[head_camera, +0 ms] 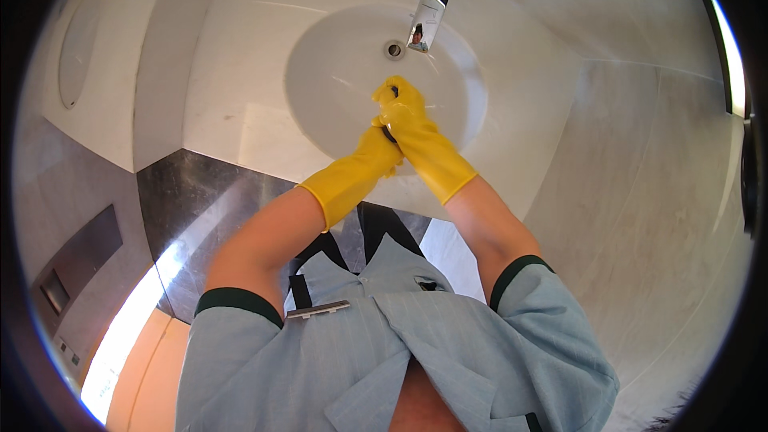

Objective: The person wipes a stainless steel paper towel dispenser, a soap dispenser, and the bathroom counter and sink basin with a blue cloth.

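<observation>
Both of my hands wear long yellow rubber gloves and meet over the near half of an oval white washbasin (336, 72). My right hand (403, 102) is closed around a dark object (389, 134), mostly hidden by the gloves; what it is I cannot tell. Just below it, my left hand (384, 147) is against the same dark object, its fingers largely hidden under the right glove. Beyond the hands lie the round drain (393, 50) and a chrome faucet (427, 18), whose spout reaches over the basin from the back.
A pale stone countertop (240, 90) surrounds the basin. At the far left stands a raised ledge with another pale oval fixture (80, 51). A marbled wall (630, 192) rises on the right. Dark floor tiles (198, 204) show at the lower left, near a metal wall panel (78, 258).
</observation>
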Available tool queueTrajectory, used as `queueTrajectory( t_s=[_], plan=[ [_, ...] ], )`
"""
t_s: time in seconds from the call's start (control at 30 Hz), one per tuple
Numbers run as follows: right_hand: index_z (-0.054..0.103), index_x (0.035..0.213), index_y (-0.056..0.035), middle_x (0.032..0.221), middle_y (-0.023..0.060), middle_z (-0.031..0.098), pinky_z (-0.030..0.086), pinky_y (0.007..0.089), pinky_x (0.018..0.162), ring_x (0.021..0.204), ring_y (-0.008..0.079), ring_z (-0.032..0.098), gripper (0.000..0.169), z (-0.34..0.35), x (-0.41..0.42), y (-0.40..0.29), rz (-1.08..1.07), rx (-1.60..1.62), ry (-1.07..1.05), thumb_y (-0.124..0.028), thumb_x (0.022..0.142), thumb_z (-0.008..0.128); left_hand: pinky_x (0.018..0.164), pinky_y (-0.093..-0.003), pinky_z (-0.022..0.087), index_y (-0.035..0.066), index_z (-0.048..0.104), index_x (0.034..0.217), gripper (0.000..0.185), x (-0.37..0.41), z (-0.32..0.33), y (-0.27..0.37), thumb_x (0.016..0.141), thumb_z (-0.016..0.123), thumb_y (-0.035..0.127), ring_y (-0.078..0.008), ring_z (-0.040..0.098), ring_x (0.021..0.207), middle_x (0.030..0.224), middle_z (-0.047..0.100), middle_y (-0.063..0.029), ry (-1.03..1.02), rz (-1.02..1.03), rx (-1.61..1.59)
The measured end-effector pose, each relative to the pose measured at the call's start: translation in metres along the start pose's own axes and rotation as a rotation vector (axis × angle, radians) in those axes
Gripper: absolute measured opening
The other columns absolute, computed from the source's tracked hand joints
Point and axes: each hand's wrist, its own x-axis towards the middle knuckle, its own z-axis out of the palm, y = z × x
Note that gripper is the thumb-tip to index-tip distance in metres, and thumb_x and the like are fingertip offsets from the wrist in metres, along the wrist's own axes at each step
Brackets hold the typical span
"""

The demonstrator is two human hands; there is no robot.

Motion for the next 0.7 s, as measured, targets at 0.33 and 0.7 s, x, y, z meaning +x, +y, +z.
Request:
queueTrajectory(
  t_s=[0.33, 0.7],
  plan=[
    [0.067, 0.101, -0.0021, 0.086, 0.0135, 0.072, 0.059, 0.0374, 0.059, 0.063, 0.0243, 0.069, 0.017, 0.013, 0.016, 0.060, 0.200, -0.277, 0.023, -0.014, 0.097, 0.056, 0.051, -0.0416, 0.056, 0.001, 0.059, 0.118, 0.045, 0.028, 0.016, -0.052, 0.090, 0.072, 0.033, -0.0306, 0.071, 0.056, 0.078, 0.073, -0.0172, 0.008, -0.058, 0.337],
    [0.067, 0.103, -0.0015, 0.088, 0.0213, 0.073, 0.060, 0.0438, 0.069, 0.069, 0.0362, 0.074, 0.022, 0.016, 0.024, 0.083, 0.134, -0.518, 0.044, -0.019, 0.095, 0.058, 0.054, -0.0405, 0.059, 0.001, 0.058, 0.122, 0.046, 0.048, 0.018, -0.077, 0.093, 0.068, 0.036, -0.0316, 0.074, 0.060, 0.076, 0.074, -0.0160, -0.101, -0.108, 0.545]
  ],
)
